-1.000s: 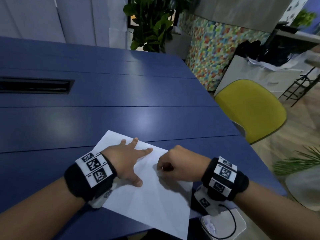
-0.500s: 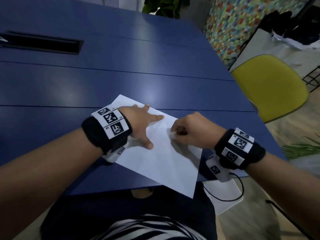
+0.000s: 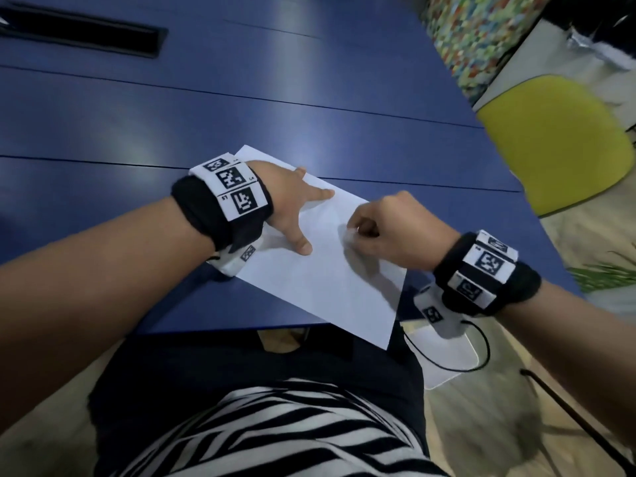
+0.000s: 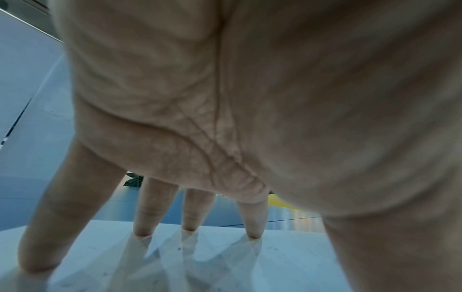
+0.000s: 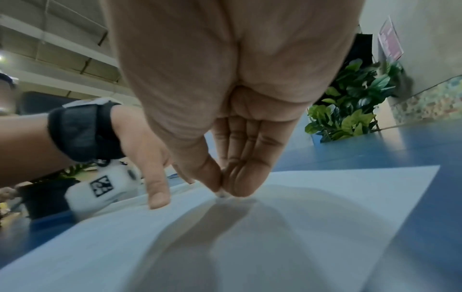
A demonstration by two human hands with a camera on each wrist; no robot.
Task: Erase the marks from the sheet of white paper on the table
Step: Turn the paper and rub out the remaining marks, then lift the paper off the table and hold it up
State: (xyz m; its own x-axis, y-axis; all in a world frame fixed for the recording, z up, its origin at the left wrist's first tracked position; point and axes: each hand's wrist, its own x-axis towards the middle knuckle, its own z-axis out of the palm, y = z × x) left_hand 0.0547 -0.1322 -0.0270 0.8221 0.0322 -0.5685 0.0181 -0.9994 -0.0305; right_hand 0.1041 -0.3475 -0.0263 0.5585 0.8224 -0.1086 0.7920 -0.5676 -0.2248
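A white sheet of paper [image 3: 330, 287] lies at an angle on the blue table [image 3: 241, 125], one corner hanging past the near edge. My left hand [image 3: 292, 208] presses flat on its upper left part, fingers spread and straight [image 4: 190, 217]. My right hand [image 3: 382, 232] is curled, thumb and fingers pinching a small whitish eraser [image 5: 222, 194] whose tip touches the paper [image 5: 300, 227] near its middle. Most of the eraser is hidden by the fingers. No marks are plain on the sheet in the head view; a few faint specks show in the left wrist view.
A black cable slot [image 3: 86, 27] is sunk in the table at the far left. A yellow chair [image 3: 554, 139] stands to the right of the table. A leafy plant [image 5: 350, 102] stands beyond the far corner. My lap lies under the near edge.
The head view has tilted down and toward my lap. Both hands keep their places on the sheet; the right hand has shifted only slightly on the paper.
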